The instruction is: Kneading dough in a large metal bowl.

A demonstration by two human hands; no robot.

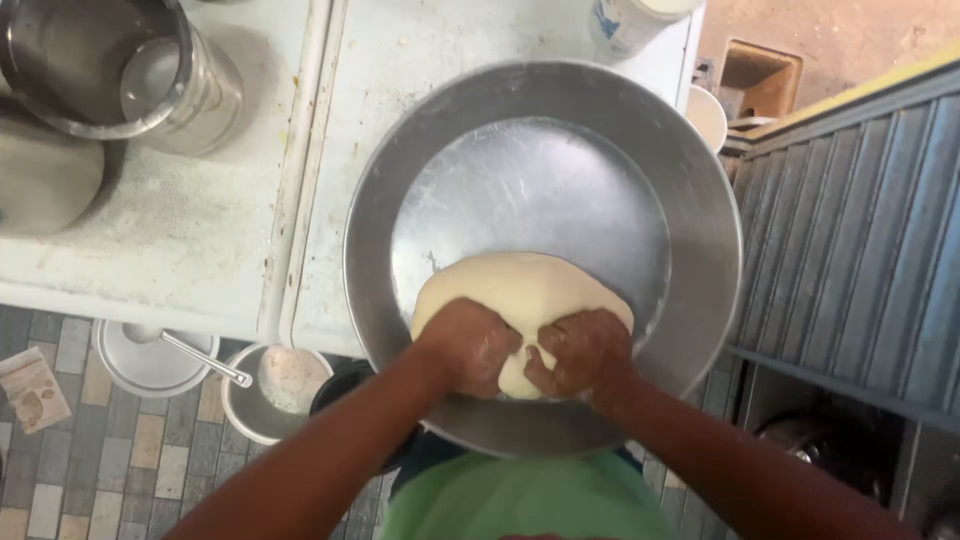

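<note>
Both hands, left [468, 345] and right [588, 355], were fisted, knuckles pressed into the soft, pale dough [520, 290] at the pan's [560, 130] near side; looked heavy, pliable, slightly sticky, best gripped at its near edge.

A white desk [180, 240], dusted and a little stained, carries a wide metal basin [700, 250] that overhangs its near edge. At its far left stand a steel pot [75, 60] and, just beside it, a flat grey lid or pan [40, 180], though the frame cuts it. A white container [630, 20] stands at the far edge. Below, the tiled floor [120, 470] holds a lidded metal vessel [150, 360] and a steel bowl [280, 390].
</note>
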